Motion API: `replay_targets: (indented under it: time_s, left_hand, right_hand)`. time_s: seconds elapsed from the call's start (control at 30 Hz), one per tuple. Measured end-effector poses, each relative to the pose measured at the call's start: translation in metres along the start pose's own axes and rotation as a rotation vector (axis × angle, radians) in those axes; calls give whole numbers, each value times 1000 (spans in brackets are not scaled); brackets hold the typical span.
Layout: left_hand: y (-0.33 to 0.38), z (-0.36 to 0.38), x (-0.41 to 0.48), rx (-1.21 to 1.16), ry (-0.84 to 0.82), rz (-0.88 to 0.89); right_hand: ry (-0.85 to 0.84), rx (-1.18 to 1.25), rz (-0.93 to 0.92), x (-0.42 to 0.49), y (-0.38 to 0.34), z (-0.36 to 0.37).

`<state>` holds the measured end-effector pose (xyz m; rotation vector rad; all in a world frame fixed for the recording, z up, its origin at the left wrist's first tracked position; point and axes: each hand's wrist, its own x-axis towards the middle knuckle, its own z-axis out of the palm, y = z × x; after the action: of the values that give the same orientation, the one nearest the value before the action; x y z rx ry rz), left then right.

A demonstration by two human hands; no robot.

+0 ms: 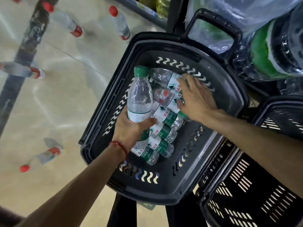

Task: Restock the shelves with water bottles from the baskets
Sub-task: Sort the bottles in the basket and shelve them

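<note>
Pale floor [65, 99], black basket [229, 89], left hand [129, 128] gripping 1 green-capped bottle [139, 95], right hand [196, 99] spread, touching lying bottles [164, 138]

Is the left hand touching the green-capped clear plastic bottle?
Touching. In the head view, the left hand grips the lower end of the green-capped clear plastic bottle, with the thumb pressed across its label and no gap.

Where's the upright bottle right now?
Head view, left of centre: the upright bottle is held in the left hand above the basket, beside the bottles lying inside.
</note>
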<state>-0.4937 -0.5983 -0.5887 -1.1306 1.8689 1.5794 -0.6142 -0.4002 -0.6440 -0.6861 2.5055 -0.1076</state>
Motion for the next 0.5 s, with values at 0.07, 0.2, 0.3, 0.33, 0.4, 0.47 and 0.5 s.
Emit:
replay_targets:
  time_s: [0.07, 0.2, 0.3, 0.33, 0.4, 0.47, 0.5]
  left_hand:
    - [-3, -5, 10, 20, 10, 4]
    - [-11, -8, 23, 13, 40, 1]
    - [-14, -6, 26, -3, 56, -20]
    - [-15, -5, 26, -2, 54, -29]
    - [-14, -3, 22, -8, 57, -42]
    - [-12, -1, 15, -6, 59, -44]
    - [-10, 0, 11, -10, 59, -42]
  right_hand:
    - [-24, 24, 20, 22, 4, 9]
    - [-93, 39, 119, 52, 7, 27]
    - [-43, 27, 158, 60, 2, 38]
    - [-55, 51, 176, 59, -3, 40]
    - [-122, 176, 223, 51, -13, 41]
    - [-199, 392, 300, 32, -23, 44]
    - [-221, 494, 344, 21, -26, 46]
